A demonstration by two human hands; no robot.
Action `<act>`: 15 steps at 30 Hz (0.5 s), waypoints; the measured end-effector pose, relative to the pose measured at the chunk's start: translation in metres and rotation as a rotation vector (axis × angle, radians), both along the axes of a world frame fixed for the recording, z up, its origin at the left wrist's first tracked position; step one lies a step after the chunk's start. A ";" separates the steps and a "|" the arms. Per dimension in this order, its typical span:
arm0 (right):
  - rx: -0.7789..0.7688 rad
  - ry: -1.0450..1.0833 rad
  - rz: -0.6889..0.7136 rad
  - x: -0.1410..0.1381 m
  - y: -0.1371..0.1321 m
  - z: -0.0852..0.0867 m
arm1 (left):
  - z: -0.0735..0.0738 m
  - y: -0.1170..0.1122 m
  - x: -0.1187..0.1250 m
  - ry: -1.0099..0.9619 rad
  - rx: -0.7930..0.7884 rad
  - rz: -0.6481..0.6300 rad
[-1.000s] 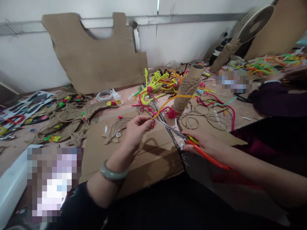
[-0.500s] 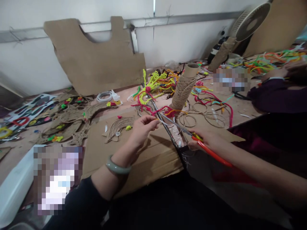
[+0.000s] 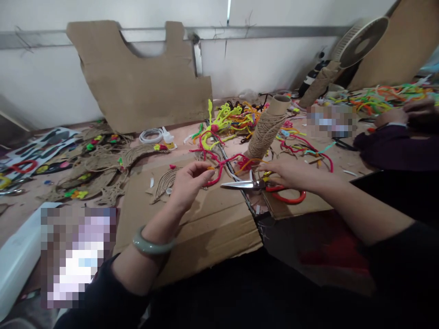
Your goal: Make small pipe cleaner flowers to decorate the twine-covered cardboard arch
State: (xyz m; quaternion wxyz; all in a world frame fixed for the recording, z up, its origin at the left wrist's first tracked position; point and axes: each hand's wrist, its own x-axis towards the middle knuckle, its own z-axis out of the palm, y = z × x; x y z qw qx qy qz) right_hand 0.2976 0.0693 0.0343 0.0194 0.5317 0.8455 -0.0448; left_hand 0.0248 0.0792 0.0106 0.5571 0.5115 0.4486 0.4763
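Note:
My left hand (image 3: 192, 185), with a pale green bangle (image 3: 152, 246) on the wrist, pinches a small orange piece (image 3: 210, 168) between thumb and fingertips. Beside those fingertips runs a red fuzzy cord (image 3: 215, 179). My right hand (image 3: 283, 172) is closed over the scissors (image 3: 245, 184) near their pivot. Their blades point left toward my left hand, and the red handle loops (image 3: 290, 196) stick out below my palm. An orange cord (image 3: 252, 163) passes close to my right fingertips. Under my hands lies a cardboard sheet (image 3: 202, 228) with a coiled twine piece (image 3: 163, 183).
A twine-wound tube (image 3: 265, 130) stands just beyond my right hand. Behind it lies a heap of colourful cords (image 3: 236, 116). Twine shapes (image 3: 89, 176) and a small glue bottle (image 3: 167, 137) are at left. Another person's sleeve (image 3: 380, 146) is at right, below a fan (image 3: 360, 41).
The scissors have turned from slanting to nearly level, blades pointing left. My right hand has moved up and left over them. My left hand has drawn left, away from the white strip.

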 end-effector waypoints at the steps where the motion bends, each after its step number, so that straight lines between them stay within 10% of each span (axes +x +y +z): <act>1: 0.012 -0.047 -0.010 -0.009 0.006 0.002 | -0.001 0.000 -0.002 0.009 0.003 0.008; 7: 0.034 -0.225 0.002 -0.062 0.029 0.004 | -0.009 0.003 -0.005 0.014 -0.037 0.044; 15: -0.025 -0.316 0.070 -0.062 0.031 0.012 | -0.011 0.007 -0.007 -0.014 -0.058 0.028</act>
